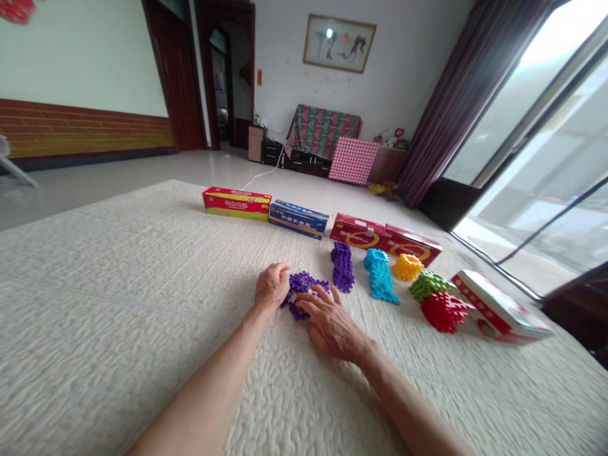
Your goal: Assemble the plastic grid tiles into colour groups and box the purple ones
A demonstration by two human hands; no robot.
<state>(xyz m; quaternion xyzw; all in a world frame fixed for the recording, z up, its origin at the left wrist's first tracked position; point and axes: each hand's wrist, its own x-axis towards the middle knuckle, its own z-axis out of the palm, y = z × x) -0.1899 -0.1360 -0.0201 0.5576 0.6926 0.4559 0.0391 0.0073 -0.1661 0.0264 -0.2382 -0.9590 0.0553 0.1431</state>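
Note:
A small cluster of purple plastic interlocking pieces (302, 286) lies on the cream quilted surface (118, 304) between my hands. My left hand (271, 285) is curled against the cluster's left side, fingers closed on the pieces. My right hand (330, 323) rests on the cluster's near right side, fingers bent and touching the pieces. Just right of it stands a longer purple stack (342, 266). Further right lie a cyan stack (380, 273), a yellow clump (407, 266), a green clump (429, 284) and a red clump (444, 310).
Boxes line the far edge: a red-yellow box (236, 202), a blue box (298, 218), two red boxes (384, 239). Another red-white box (498, 307) lies at the right edge. Beyond are the tiled floor, a covered cabinet, a checked panel, curtains and large windows.

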